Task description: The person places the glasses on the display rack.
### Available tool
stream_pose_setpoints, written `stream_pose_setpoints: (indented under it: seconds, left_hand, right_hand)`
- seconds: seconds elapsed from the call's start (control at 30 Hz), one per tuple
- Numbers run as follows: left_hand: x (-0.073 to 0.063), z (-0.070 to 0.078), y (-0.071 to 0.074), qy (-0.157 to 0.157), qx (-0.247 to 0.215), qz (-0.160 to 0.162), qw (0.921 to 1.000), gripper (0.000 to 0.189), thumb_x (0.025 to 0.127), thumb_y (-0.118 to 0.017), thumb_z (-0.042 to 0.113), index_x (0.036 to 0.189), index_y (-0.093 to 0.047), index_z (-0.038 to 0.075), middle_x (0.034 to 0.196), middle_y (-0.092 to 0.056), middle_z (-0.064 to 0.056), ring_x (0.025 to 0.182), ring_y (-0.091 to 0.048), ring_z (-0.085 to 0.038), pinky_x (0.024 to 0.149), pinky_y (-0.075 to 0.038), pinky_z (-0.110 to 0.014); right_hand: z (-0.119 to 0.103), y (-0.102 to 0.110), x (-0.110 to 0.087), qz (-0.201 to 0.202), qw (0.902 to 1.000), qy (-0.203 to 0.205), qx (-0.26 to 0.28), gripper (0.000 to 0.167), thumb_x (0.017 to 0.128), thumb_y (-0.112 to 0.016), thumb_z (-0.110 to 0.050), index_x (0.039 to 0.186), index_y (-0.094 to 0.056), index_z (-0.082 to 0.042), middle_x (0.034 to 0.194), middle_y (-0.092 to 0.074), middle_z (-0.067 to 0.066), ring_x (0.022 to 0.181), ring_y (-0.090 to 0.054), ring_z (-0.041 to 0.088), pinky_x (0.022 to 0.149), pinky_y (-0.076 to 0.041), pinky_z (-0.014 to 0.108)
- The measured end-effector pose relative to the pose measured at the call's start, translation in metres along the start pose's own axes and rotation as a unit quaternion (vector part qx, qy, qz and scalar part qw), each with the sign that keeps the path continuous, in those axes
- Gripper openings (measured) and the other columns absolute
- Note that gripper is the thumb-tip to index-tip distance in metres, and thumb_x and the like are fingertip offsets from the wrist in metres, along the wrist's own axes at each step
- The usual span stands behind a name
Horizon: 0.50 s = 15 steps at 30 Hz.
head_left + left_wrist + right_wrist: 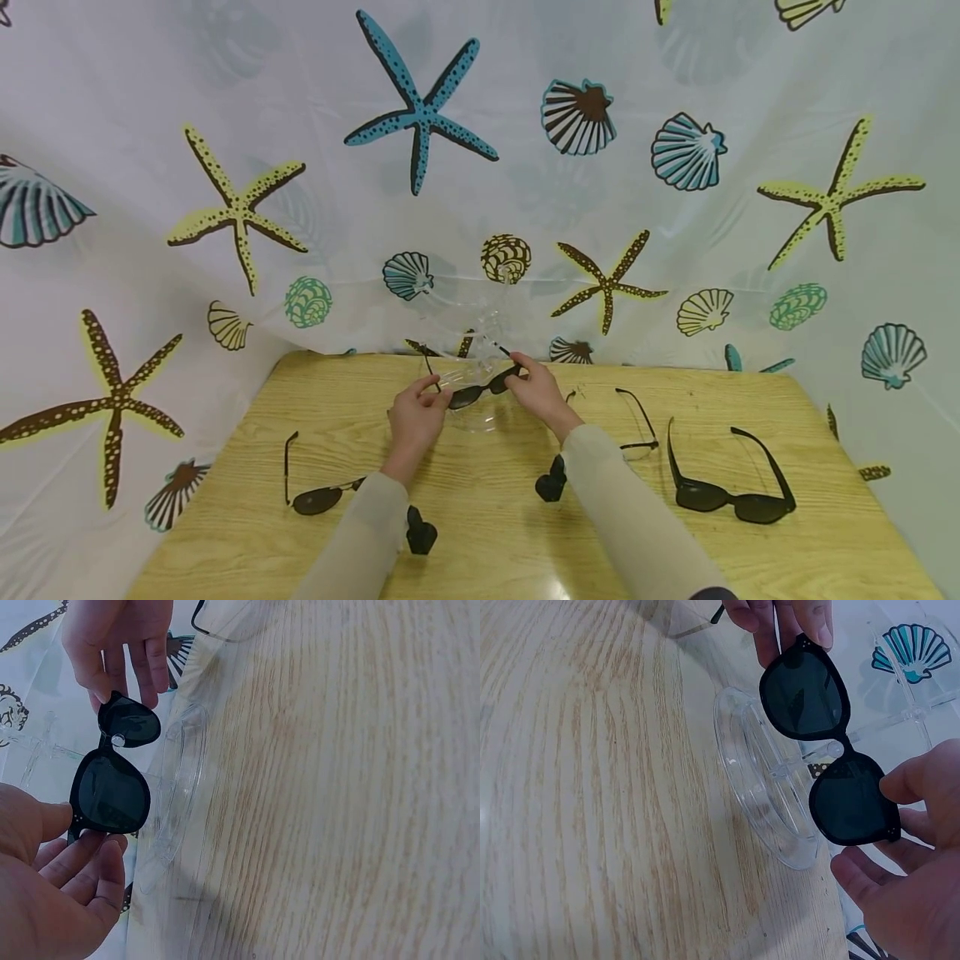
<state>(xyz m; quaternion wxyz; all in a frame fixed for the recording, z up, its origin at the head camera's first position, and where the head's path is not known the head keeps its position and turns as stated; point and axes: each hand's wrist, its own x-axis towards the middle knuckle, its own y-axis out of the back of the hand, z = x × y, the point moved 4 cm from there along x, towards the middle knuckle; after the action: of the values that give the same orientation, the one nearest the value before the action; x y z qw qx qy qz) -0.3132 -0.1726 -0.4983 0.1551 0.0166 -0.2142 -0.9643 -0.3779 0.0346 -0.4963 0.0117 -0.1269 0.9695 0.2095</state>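
Black sunglasses with dark lenses (467, 397) span the gap between both hands, lenses facing me. My left hand (417, 417) pinches one outer end of the frame between thumb and fingers; my right hand (536, 387) pinches the opposite end. Close behind them stands a clear plastic display rack with crossbars, its oval base (731, 742) on the table. In the right wrist view, a small clear knob of the rack (835, 749) shows just under the bridge of the sunglasses. Their temples point back toward the rack, partly hidden by the hands.
Other glasses lie unfolded on the wooden table (495, 533): thin-framed sunglasses (317, 501) at left, a thin-armed pair (640, 447) partly behind my right arm, thick black sunglasses (759, 507) at right. A curtain with starfish and shells (487, 208) encloses the back and sides.
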Motion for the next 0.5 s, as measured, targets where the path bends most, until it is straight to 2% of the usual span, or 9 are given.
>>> stream_pose_setpoints:
  seconds: [0.1, 0.33, 0.5]
  left_hand:
    - [-0.0006, 0.0001, -0.0004, -0.002, 0.002, -0.001, 1.0, 0.043, 0.105, -0.068, 0.025, 0.146, -0.064, 0.01, 0.118, -0.078, -0.019, 0.092, -0.077, -0.033, 0.075, -0.057, -0.041]
    - [-0.0018, 0.0006, -0.0006, -0.003, 0.005, 0.006, 1.0, 0.043, 0.105, -0.069, 0.024, 0.145, -0.065, 0.01, 0.116, -0.079, -0.017, 0.092, -0.077, -0.032, 0.09, -0.057, -0.051]
    - [-0.001, 0.0012, -0.0004, -0.003, 0.002, 0.007, 1.0, 0.042, 0.104, -0.069, 0.023, 0.144, -0.065, 0.01, 0.115, -0.079, -0.017, 0.089, -0.077, -0.031, 0.079, -0.057, -0.044]
  right_hand:
    - [0.0012, -0.0004, 0.001, 0.0, 1.0, -0.001, -0.001, 0.059, 0.108, -0.05, -0.018, 0.165, -0.037, -0.015, 0.163, -0.045, 0.021, 0.048, -0.029, 0.009, 0.052, -0.033, 0.029]
    - [0.0028, -0.0006, 0.0021, 0.002, 1.0, 0.001, -0.003, 0.058, 0.108, -0.05, -0.017, 0.165, -0.038, -0.014, 0.165, -0.043, 0.02, 0.051, -0.033, 0.011, 0.053, -0.034, 0.029]
    - [0.0021, -0.0004, 0.0027, 0.005, 0.9999, 0.0, -0.011, 0.058, 0.108, -0.05, -0.018, 0.165, -0.038, -0.014, 0.164, -0.045, 0.02, 0.054, -0.037, 0.011, 0.054, -0.035, 0.03]
